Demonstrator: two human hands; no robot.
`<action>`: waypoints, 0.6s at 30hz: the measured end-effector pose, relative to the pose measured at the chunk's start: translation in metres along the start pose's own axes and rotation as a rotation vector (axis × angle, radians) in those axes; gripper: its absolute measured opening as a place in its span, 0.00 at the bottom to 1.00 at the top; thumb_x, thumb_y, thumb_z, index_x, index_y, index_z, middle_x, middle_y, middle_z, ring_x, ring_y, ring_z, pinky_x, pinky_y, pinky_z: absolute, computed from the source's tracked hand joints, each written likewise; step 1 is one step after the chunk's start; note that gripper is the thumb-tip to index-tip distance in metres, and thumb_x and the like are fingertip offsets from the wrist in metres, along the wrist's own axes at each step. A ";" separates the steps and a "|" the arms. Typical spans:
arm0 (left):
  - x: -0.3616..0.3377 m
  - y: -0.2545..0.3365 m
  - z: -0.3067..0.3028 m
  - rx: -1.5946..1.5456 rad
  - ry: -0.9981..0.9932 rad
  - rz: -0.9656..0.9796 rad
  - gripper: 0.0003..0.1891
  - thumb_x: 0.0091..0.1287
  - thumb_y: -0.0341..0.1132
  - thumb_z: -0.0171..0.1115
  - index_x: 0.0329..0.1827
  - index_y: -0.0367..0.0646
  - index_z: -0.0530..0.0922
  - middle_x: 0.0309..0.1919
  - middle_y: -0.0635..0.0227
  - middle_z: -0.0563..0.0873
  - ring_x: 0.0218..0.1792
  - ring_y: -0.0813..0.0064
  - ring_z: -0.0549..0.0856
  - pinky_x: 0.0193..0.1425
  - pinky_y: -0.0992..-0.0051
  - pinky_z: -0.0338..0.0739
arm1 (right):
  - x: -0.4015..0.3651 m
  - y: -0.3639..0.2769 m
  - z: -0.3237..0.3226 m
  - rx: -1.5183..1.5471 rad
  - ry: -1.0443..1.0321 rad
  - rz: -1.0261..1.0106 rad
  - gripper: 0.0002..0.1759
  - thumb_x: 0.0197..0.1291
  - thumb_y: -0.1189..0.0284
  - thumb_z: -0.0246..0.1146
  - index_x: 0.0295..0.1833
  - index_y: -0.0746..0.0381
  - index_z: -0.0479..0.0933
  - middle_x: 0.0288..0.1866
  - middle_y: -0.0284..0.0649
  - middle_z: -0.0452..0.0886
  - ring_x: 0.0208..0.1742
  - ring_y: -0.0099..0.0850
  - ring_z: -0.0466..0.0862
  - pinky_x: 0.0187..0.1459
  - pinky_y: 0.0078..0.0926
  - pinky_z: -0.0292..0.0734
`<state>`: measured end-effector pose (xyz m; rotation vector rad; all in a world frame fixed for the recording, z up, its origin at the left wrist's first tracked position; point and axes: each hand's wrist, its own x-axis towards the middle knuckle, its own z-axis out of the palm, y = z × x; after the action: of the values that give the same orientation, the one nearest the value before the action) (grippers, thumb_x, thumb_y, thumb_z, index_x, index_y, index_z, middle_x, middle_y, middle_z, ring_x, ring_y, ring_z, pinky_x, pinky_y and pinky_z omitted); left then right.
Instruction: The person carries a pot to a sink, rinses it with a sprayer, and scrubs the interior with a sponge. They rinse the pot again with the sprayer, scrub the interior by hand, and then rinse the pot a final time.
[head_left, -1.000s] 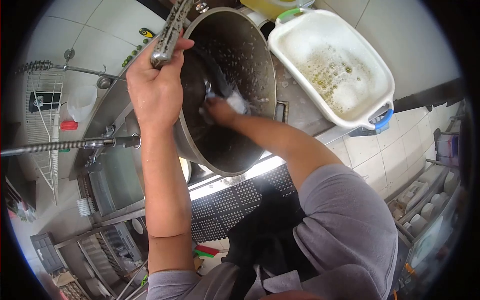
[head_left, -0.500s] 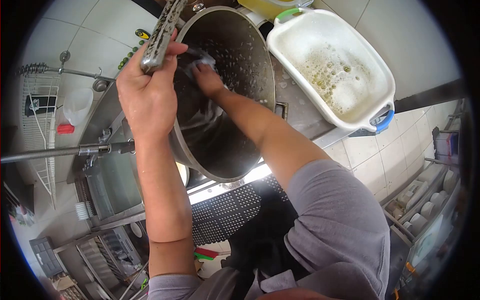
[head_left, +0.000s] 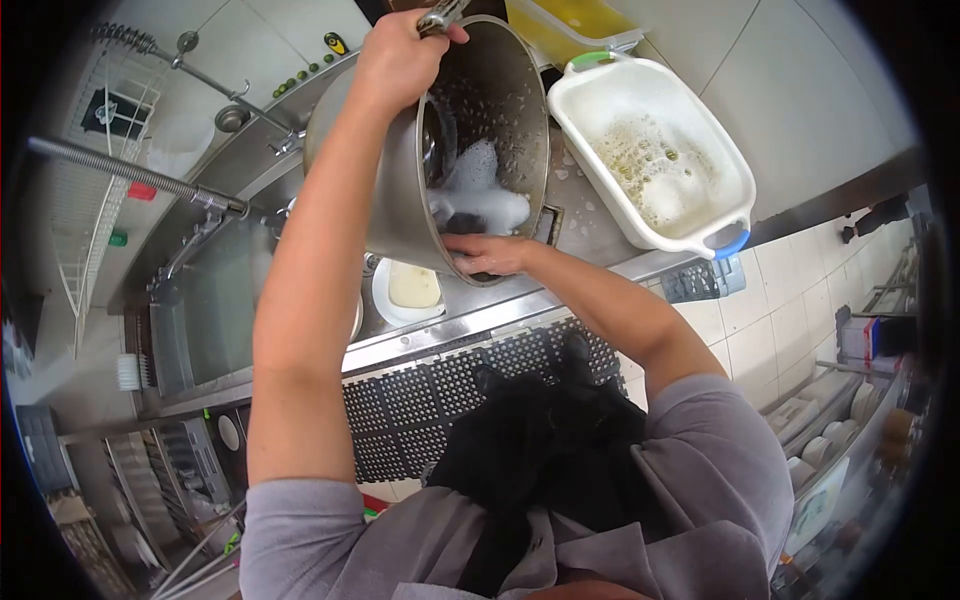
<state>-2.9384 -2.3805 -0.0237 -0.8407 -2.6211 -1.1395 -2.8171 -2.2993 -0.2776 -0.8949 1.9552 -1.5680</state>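
Note:
A large, deep metal pot point(head_left: 385, 200) lies tilted on its side, its mouth facing me. My left hand point(head_left: 400, 62) is closed round the pot's worn metal handle point(head_left: 443, 15) at the top. Over the lower rim reaches my right hand point(head_left: 488, 254), its fingers stretched out against the inner wall and seemingly holding nothing. Just above those fingers sits a thick heap of white foam point(head_left: 490, 208) with a dark patch beside it. Suds speckle the pot's inside.
Right of the pot stands a white basin point(head_left: 640, 232) of soapy water. A yellowish container point(head_left: 570, 35) is behind it. At left are a water-filled sink point(head_left: 215, 335) and a spray hose point(head_left: 130, 172). A white plate point(head_left: 385, 300) lies below the pot. A perforated mat point(head_left: 400, 420) covers the floor.
My right hand has moved from deep inside the pot down to its lower rim. A foam heap now shows inside. The handle and my left hand appear higher and further right as the view shifted.

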 end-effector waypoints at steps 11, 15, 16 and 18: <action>0.054 -0.006 0.002 -0.075 -0.246 0.000 0.05 0.55 0.23 0.62 0.30 0.35 0.86 0.28 0.66 0.88 0.36 0.75 0.85 0.44 0.73 0.77 | 0.042 -0.066 0.053 -0.269 0.572 -0.233 0.39 0.58 0.68 0.63 0.72 0.71 0.58 0.68 0.61 0.64 0.70 0.57 0.65 0.71 0.44 0.62; 0.061 0.001 0.007 0.024 -0.401 0.071 0.15 0.60 0.29 0.63 0.49 0.34 0.82 0.43 0.55 0.88 0.48 0.62 0.85 0.54 0.67 0.77 | 0.073 -0.093 0.068 -0.130 0.830 -0.277 0.32 0.56 0.80 0.53 0.69 0.74 0.60 0.65 0.63 0.65 0.67 0.60 0.67 0.71 0.43 0.63; 0.055 0.012 0.009 0.128 -0.384 0.195 0.21 0.62 0.31 0.64 0.59 0.35 0.78 0.52 0.50 0.86 0.55 0.58 0.84 0.60 0.66 0.75 | 0.082 -0.098 0.070 -0.132 0.819 -0.275 0.32 0.56 0.80 0.53 0.69 0.74 0.60 0.65 0.63 0.65 0.67 0.60 0.67 0.71 0.43 0.63; 0.025 0.046 -0.006 0.290 -0.403 0.111 0.36 0.68 0.35 0.61 0.77 0.40 0.57 0.70 0.46 0.70 0.72 0.54 0.70 0.74 0.66 0.64 | 0.098 -0.103 0.064 0.045 0.908 -0.363 0.33 0.55 0.81 0.52 0.69 0.73 0.60 0.65 0.64 0.65 0.67 0.61 0.67 0.70 0.43 0.63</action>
<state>-2.9338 -2.3488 0.0174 -1.2361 -2.9062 -0.5865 -2.8179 -2.4277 -0.1892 -0.5687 2.3915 -2.5355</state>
